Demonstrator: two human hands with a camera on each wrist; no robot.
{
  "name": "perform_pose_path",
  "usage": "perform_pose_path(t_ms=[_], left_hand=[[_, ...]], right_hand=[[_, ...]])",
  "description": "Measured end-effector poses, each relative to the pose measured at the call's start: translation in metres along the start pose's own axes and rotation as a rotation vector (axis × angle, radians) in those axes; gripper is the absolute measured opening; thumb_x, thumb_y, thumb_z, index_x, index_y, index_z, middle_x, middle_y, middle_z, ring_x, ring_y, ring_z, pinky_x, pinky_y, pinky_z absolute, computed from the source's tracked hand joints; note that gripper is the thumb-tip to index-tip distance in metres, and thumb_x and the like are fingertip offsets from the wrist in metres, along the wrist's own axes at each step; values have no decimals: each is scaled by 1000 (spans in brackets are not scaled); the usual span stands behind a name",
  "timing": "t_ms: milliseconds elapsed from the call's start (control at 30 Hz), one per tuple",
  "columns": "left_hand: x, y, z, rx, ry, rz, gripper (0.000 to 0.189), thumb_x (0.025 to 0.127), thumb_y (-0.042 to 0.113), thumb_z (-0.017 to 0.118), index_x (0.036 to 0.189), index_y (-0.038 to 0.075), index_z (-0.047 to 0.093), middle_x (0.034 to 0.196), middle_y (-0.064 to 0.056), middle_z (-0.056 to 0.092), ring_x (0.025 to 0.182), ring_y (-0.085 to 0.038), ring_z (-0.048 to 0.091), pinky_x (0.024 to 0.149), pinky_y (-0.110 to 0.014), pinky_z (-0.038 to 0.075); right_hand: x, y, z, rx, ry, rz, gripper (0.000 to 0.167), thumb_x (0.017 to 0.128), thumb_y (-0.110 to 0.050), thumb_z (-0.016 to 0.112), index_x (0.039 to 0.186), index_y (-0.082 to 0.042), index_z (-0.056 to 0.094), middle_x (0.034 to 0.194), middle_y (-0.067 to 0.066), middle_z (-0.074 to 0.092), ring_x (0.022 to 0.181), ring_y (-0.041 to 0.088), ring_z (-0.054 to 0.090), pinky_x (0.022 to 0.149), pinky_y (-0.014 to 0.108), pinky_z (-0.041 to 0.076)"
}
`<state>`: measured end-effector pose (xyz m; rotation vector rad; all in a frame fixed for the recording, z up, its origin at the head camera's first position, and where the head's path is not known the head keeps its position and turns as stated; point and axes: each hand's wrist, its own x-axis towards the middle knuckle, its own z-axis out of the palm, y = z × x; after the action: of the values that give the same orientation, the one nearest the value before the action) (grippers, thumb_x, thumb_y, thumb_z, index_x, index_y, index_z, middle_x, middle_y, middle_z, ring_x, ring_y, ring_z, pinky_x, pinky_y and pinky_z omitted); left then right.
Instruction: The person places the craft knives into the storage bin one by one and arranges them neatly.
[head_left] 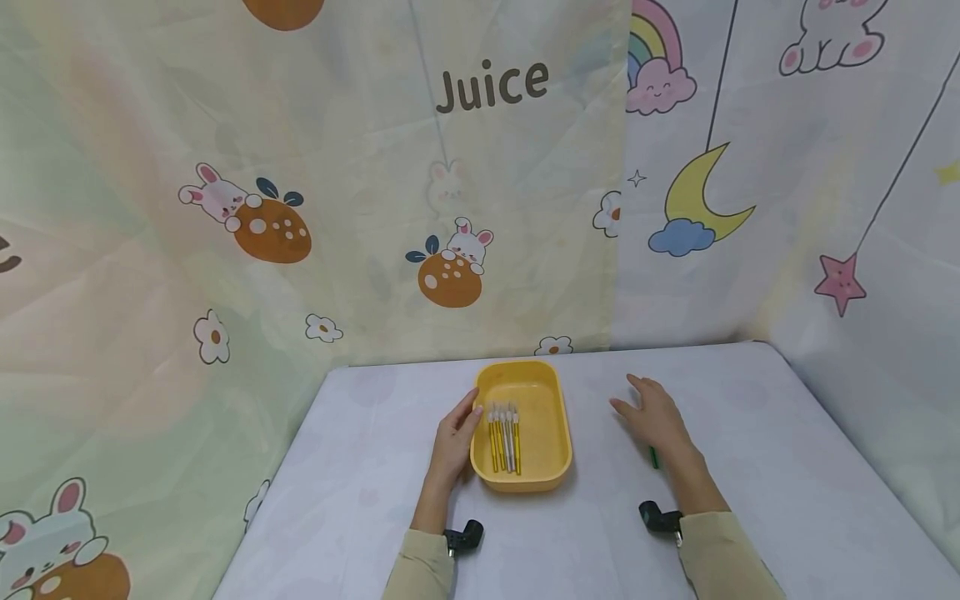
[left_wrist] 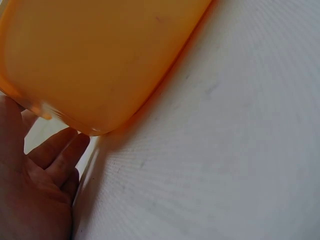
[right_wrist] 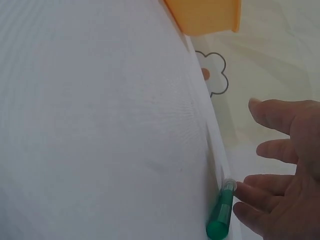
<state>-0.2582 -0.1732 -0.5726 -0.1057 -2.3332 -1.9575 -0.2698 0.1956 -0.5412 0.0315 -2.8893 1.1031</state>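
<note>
A yellow rectangular tray (head_left: 546, 425) stands on the table. My left hand (head_left: 452, 442) holds its left rim, thumb at the edge and fingers along the outer wall in the left wrist view. Inside the tray, several slim yellow and silvery sticks with pale, clear-looking tips (head_left: 504, 437) lie side by side at the left. To the right of the tray, my right hand (head_left: 658, 417) hovers with its fingers spread and grips nothing. Below its palm lies a green stick with a clear end (right_wrist: 221, 215), mostly hidden in the head view. Whether a fingertip touches it, I cannot tell.
A white cloth covers the table (head_left: 600, 542). Behind it and along its sides hang printed fabric sheets (head_left: 375, 192). Dark cameras are strapped to the left wrist (head_left: 465, 537) and the right wrist (head_left: 660, 518).
</note>
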Motion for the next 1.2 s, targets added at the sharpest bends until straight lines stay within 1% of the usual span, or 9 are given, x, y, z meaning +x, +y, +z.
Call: perform_pose_path(t_ms=[167,433,567,700,833,967,1067,1200], left_hand=[[0,0,0,3,-2,1,44,107,38,58,151,35,54,159,12,49,152,-15,41,126,-43,35],[2,-3,0,-3,-4,4,44,107,39,58,150,37,54,159,12,49,152,-16,41,126,-43,35],[2,-2,0,-3,-4,6,45,107,40,58,151,35,54,159,12,48,152,-15,41,126,-42,35],[1,-2,0,1,-4,10,47,107,40,58,153,32,53,159,12,48,152,-16,41,126,-43,34],[1,-2,0,5,-1,10,46,107,39,58,152,32,53,159,10,49,152,-17,41,126,-44,34],[2,-3,0,0,-4,8,46,107,39,58,153,32,53,159,11,49,152,-16,41,127,-43,34],[2,-3,0,-7,-10,13,48,107,40,58,153,30,52,160,10,48,153,-17,39,127,-44,33],[1,-3,-1,-5,-11,13,47,107,41,58,153,31,53,161,10,47,154,-17,39,127,-44,33]], right_hand=[[-1,2,-1,-25,8,-37,71,103,-35,62,154,9,39,155,40,36,146,58,31,120,71,29],[-3,4,-2,-56,8,-46,67,103,-35,64,149,9,46,151,41,42,142,58,38,117,71,34],[-4,6,-3,-70,22,-62,63,102,-33,64,146,11,50,147,40,47,139,57,42,116,70,37],[-5,6,-5,-92,10,-55,62,101,-33,66,143,11,53,144,39,51,136,57,46,114,70,39],[-5,6,-7,-148,-5,-53,63,98,-36,70,139,9,58,140,39,55,132,59,49,107,73,43],[-6,7,-9,-193,-2,-55,63,97,-39,70,137,9,60,137,39,57,127,61,50,100,76,45],[-7,8,-10,-217,3,-57,63,97,-40,70,136,8,61,136,38,57,124,61,51,96,76,46],[-8,8,-9,-249,12,-60,62,96,-41,71,135,7,63,132,38,59,119,60,54,91,74,48]])
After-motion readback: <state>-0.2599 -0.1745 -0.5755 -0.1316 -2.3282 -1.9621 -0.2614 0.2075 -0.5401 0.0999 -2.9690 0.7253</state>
